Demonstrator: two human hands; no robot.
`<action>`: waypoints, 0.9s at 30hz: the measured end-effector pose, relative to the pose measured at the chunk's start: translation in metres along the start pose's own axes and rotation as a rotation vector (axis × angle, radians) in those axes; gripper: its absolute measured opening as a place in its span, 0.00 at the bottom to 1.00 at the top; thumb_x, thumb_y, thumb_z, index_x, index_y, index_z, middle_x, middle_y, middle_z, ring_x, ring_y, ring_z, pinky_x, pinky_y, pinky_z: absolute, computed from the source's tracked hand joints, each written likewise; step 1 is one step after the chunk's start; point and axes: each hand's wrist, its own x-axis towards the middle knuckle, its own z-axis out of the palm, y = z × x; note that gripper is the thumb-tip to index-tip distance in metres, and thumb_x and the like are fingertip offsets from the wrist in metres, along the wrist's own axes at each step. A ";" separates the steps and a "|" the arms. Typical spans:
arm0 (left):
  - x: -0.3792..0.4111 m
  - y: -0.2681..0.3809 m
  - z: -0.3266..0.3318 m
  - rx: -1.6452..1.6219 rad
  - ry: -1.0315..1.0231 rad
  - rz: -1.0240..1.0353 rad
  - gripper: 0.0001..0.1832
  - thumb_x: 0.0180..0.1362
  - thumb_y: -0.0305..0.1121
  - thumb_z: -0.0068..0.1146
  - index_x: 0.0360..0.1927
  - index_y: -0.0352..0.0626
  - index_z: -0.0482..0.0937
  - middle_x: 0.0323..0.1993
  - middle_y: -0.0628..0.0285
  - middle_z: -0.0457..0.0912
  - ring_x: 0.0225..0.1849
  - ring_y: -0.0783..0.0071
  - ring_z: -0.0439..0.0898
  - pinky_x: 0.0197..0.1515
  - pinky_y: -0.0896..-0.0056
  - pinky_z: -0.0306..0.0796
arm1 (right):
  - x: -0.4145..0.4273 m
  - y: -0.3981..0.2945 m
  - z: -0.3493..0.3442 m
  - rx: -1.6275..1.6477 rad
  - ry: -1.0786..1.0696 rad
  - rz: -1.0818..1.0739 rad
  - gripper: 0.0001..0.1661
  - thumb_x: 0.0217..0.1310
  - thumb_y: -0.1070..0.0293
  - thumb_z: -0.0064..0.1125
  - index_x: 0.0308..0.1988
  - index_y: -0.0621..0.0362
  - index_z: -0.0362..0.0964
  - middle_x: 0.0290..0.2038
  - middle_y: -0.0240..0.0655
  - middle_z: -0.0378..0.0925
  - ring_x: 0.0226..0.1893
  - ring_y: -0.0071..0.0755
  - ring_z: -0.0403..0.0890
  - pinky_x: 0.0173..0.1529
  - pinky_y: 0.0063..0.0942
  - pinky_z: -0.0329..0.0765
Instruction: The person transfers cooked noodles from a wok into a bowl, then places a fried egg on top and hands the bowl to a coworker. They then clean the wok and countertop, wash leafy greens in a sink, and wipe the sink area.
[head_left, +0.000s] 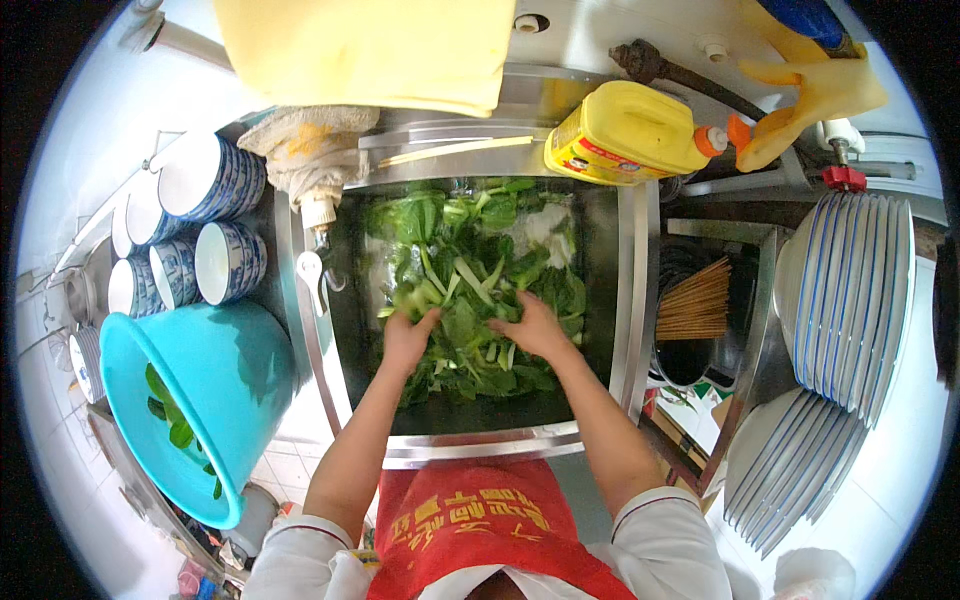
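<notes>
Loose leafy greens (465, 330) with pale stems float and pile up in water inside a stainless steel sink (635, 300). Both my hands reach into the pile. My left hand (407, 339) is at its left side, blurred, its fingertips among stems; whether it grips any cannot be told. On the right, my right hand (536, 328) has thumb and forefinger spread against the leaves, while its other fingers are partly hidden. A tap with a white lever (310, 274) stands at the sink's left rim.
A turquoise bucket (255, 375) holding some leaves leans open at left, below stacked blue-and-white bowls (225, 262). Behind the sink are a yellow jug (626, 131), chopsticks (457, 150) and a rag (307, 146). Plate stacks (840, 300) and bundled sticks (697, 304) stand right.
</notes>
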 end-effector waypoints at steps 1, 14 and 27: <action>-0.019 0.002 -0.012 0.320 0.063 0.160 0.43 0.52 0.42 0.65 0.66 0.41 0.55 0.61 0.47 0.66 0.59 0.50 0.68 0.52 0.56 0.66 | -0.009 0.008 -0.006 -0.106 0.013 0.033 0.49 0.50 0.56 0.67 0.66 0.57 0.52 0.66 0.55 0.52 0.64 0.56 0.60 0.65 0.43 0.62; -0.002 0.018 0.039 -0.292 -0.054 -0.396 0.59 0.47 0.63 0.61 0.73 0.56 0.35 0.72 0.53 0.45 0.71 0.54 0.48 0.66 0.42 0.51 | 0.036 0.030 0.049 0.798 -0.267 0.237 0.48 0.43 0.54 0.73 0.61 0.60 0.61 0.60 0.44 0.65 0.59 0.44 0.67 0.58 0.36 0.68; -0.050 -0.021 -0.015 0.079 0.083 -0.018 0.55 0.43 0.49 0.71 0.69 0.38 0.50 0.65 0.46 0.60 0.65 0.53 0.63 0.63 0.57 0.59 | -0.045 0.069 0.005 0.050 0.017 -0.051 0.51 0.43 0.44 0.69 0.62 0.60 0.60 0.63 0.48 0.61 0.62 0.48 0.64 0.63 0.37 0.64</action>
